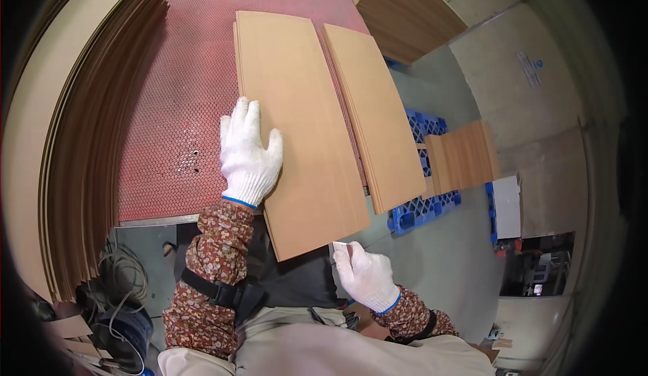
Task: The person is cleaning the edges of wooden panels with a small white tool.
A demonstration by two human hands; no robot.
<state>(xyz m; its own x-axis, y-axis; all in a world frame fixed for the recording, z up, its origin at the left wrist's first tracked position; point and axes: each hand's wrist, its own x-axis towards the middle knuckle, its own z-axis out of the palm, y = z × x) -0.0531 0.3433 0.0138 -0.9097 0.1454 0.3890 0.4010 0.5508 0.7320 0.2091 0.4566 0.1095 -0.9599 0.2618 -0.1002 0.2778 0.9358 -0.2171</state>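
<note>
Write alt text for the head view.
White-gloved left hand lies over the left edge of stacked brown boards on a red table; the gloved right hand holds a small white object near their bottom edge.

Left of the table (155, 143), a board stack (81, 140) is cut off; right of the table, planks (466, 156) partly hide a pallet (405, 219). Off the table's near edge, the right hand (368, 278) partly covers an unidentifiable white object (340, 246).

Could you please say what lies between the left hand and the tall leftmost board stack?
The head view shows red patterned tabletop with a pale speckled patch.
</note>
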